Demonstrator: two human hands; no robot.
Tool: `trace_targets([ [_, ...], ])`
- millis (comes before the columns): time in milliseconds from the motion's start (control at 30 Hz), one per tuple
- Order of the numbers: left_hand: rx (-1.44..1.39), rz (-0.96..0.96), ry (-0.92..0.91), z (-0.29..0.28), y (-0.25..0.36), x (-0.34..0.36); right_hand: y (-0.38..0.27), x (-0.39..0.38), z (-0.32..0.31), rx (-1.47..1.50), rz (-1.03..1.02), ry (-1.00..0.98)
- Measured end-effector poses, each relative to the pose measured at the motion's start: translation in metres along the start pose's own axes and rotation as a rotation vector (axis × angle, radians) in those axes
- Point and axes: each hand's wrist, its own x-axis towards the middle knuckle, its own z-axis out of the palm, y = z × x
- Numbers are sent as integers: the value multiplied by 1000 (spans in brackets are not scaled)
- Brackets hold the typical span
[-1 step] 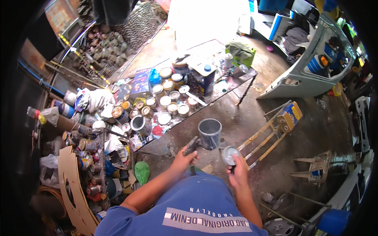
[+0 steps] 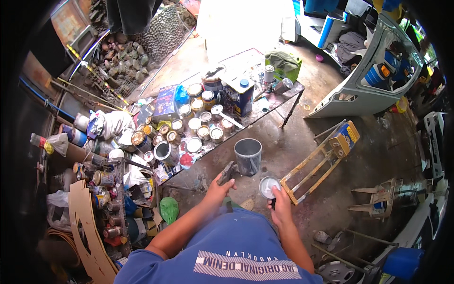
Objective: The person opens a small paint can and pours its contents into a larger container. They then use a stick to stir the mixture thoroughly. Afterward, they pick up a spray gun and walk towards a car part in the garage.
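Note:
My left hand point(image 2: 219, 191) is closed around a dark grey, crumpled rag-like piece point(image 2: 227, 173) whose kind I cannot make out. Just beyond it stands a grey-stained plastic bucket point(image 2: 248, 158), its open top facing me; what it rests on is hidden. To the right, my right hand point(image 2: 282, 203) grips a small round cup point(image 2: 269, 186) with pale grey stuff inside. A short black part point(image 2: 271, 203) shows under the fingers. The cup is apart from the bucket.
A paint-spattered bench point(image 2: 198, 158) ahead bears several paint cans point(image 2: 194, 124), a dark rectangular tin point(image 2: 239, 97) and a flat stick point(image 2: 231, 119). A yellow-brown wooden frame point(image 2: 312, 173) stands right, below a grey car door point(image 2: 340, 106). Cluttered shelves point(image 2: 124, 208) and a green bag point(image 2: 169, 208) lie left.
The whole view has shifted slightly. My right hand and the cup have moved a little left, and the dark piece in my left hand has turned a little. Both hands keep their hold.

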Motion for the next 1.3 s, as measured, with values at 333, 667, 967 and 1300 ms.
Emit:
trace_targets([
  [333,260,86,64,-40,-24,-15,69,47,-61,-305,-135,115],
  [667,44,-65,209,-131,-51,-101,137,113,6,-643,107,-150],
  [967,-111,25,395,-269,-90,-167,235,129,233,-789,341,-550],
  [1300,141,8,276,-426,-81,-186,324,157,346,-560,360,-263],
])
